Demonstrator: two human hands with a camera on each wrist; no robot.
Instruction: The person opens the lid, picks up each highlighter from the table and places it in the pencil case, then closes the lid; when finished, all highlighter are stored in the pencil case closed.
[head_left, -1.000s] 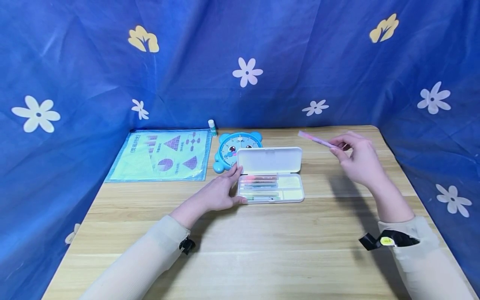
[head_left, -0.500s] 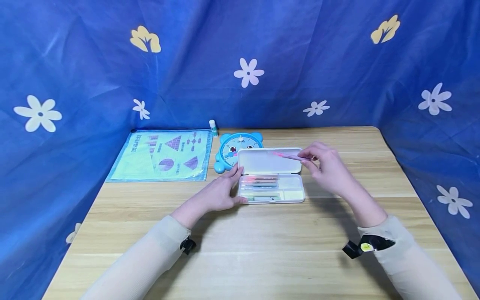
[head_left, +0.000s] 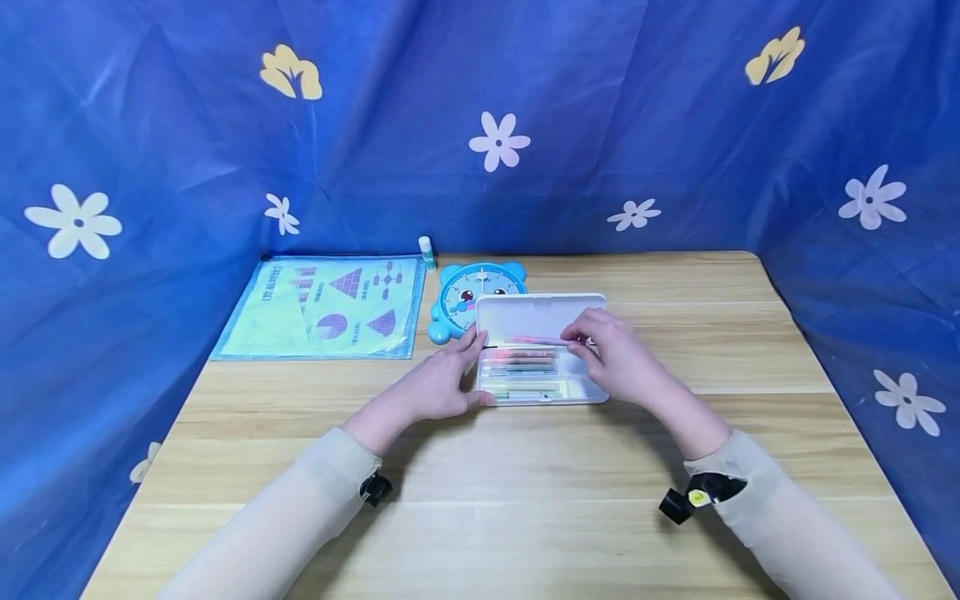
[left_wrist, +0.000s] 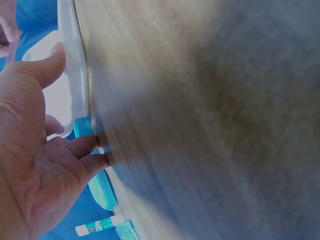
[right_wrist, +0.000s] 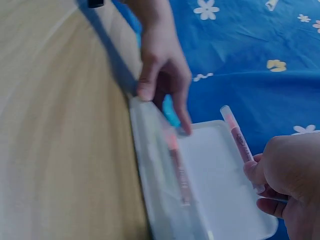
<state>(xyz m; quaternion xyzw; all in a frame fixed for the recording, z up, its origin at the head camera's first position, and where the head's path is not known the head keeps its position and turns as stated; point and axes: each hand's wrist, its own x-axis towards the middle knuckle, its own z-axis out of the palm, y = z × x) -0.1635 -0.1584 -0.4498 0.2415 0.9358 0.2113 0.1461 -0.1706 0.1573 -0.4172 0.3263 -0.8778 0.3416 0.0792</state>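
Note:
A white pencil case (head_left: pixel 587 390) lies open on the table, its lid (head_left: pixel 525 313) raised at the back. Several coloured pens (head_left: pixel 519 367) lie in the tray's compartments, towards its left side. My left hand (head_left: pixel 441 383) holds the case's left end, thumb at the front corner and fingers by the hinge. Between thumb and fingers, my right hand (head_left: pixel 621 358) pinches a pink pen (head_left: pixel 534 340) by one end, above the back of the tray. The right wrist view shows this pen (right_wrist: pixel 237 131) with a clear cap, apart from the case.
Behind the case stands a blue toy clock (head_left: pixel 468 292), partly hidden by the lid. A glue stick (head_left: pixel 427 252) is upright at the table's back. To the left lies a pale blue document pouch (head_left: pixel 330 312) with printed charts. Blue cloth (head_left: pixel 570 167) surrounds the table.
My right hand has carried the pink pen leftwards and down, from the table's right side to over the case. My left hand stays on the case's left end.

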